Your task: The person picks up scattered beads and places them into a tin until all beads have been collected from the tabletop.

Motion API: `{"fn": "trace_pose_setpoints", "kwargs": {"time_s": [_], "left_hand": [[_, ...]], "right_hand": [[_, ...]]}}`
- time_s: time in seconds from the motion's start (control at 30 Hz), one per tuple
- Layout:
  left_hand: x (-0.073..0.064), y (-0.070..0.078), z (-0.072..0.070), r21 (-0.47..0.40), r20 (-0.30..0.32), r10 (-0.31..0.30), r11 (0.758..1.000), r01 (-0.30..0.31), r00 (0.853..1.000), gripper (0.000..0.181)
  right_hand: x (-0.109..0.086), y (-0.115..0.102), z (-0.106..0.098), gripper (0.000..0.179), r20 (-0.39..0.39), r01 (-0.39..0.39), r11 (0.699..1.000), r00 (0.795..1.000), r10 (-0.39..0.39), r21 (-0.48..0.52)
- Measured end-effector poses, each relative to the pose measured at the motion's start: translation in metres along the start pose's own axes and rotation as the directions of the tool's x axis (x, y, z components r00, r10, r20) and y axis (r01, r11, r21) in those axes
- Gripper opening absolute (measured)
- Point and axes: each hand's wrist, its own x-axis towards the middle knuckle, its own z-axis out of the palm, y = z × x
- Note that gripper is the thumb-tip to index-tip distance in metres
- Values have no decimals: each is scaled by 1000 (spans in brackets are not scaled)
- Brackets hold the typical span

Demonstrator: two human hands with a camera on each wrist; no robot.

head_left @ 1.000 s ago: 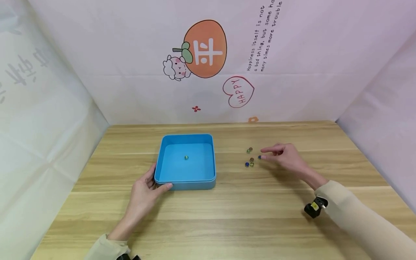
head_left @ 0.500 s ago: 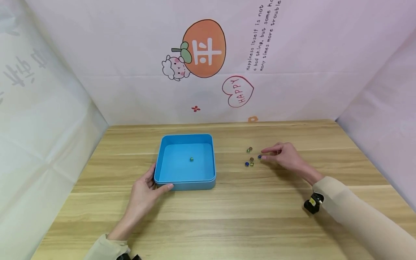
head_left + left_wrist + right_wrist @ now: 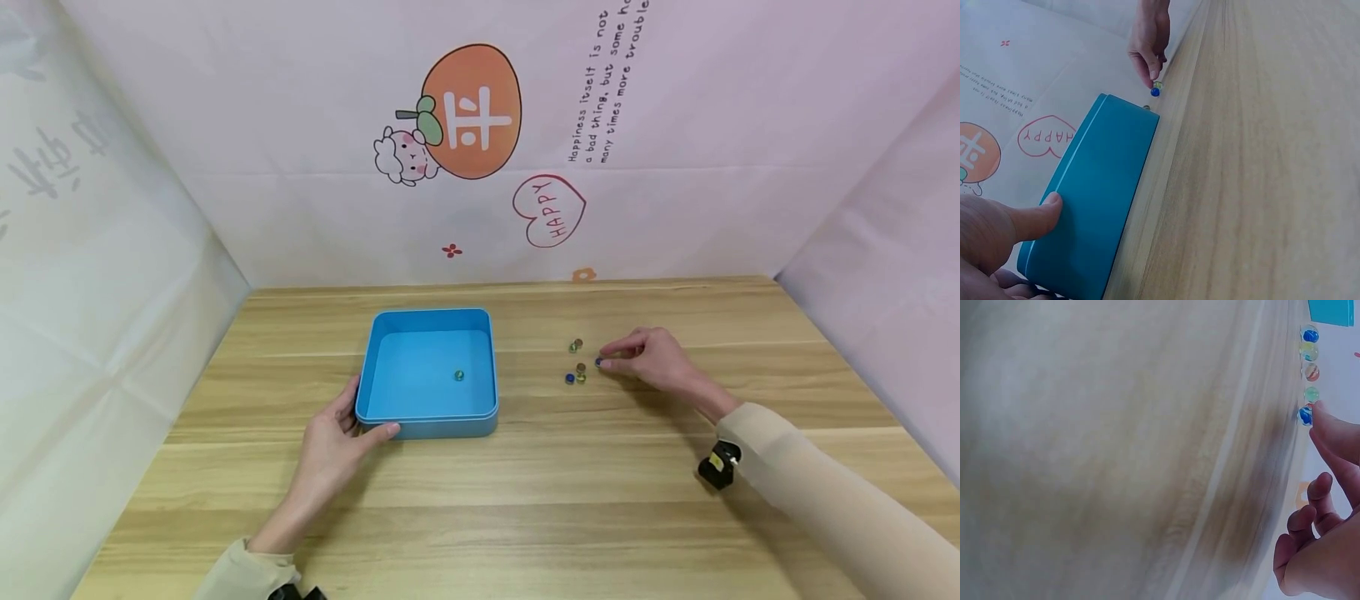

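Note:
A shallow blue box [image 3: 442, 428] stands on the table, with one clear greenish marble [image 3: 459, 376] on its floor. My left hand [image 3: 330, 446] grips the box's near left corner; in the left wrist view the thumb [image 3: 1038, 220] lies against the outer wall. To the right, thumb and index finger of my right hand [image 3: 660, 362] pinch a blue marble [image 3: 1305, 415] at table level. Just left of those fingertips lie several more marbles, among them another blue one [image 3: 570, 379], a yellowish one [image 3: 581, 379] and a brownish one [image 3: 581, 367].
Wood-grain table [image 3: 525, 517] lies under everything. A white printed cloth [image 3: 315, 217] rises behind it, with more white cloth at both sides. A strip of table separates the box from the loose marbles.
Inside the box the marble has rolled right and slightly nearer. My right thumb and index finger have closed together on the blue marble. The left hand and box have stayed put.

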Motion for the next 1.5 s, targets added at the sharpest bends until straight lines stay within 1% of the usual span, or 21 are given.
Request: {"fn": "trace_pose_setpoints", "kwargs": {"time_s": [0.23, 0.4, 0.7, 1.0, 1.17, 1.27, 1.4, 1.5], "left_hand": [[1, -2, 1, 0, 1, 13, 1000, -13, 1000, 97], [2, -2, 1, -3, 3, 8, 1000, -8, 1000, 97], [1, -2, 1, -9, 8, 18, 1000, -18, 1000, 98], [1, -1, 0, -18, 9, 5, 1000, -4, 1000, 97], [1, -2, 0, -17, 9, 3, 1000, -3, 1000, 97], [0, -1, 0, -20, 8, 3, 1000, -3, 1000, 96], [0, -1, 0, -23, 8, 2, 1000, -1, 1000, 96], [1, -1, 0, -22, 11, 1, 1000, -1, 1000, 97]], "right_hand": [[1, -1, 2, 29, 0, -3, 1000, 1000, 3, 7], [1, -1, 1, 28, 11, 0, 1000, 1000, 0, 14], [0, -2, 0, 26, 21, -4, 1000, 1000, 4, -21], [1, -3, -1, 26, 21, 3, 1000, 1000, -3, -8], [3, -11, -3, 27, 25, 8, 1000, 1000, -8, 3], [5, -17, -2, 26, 12, 21, 1000, 1000, -21, 3], [9, -28, -1, 25, 1, 36, 999, 999, -36, 14], [11, -38, 0, 25, 12, 33, 999, 999, -33, 36]]}}
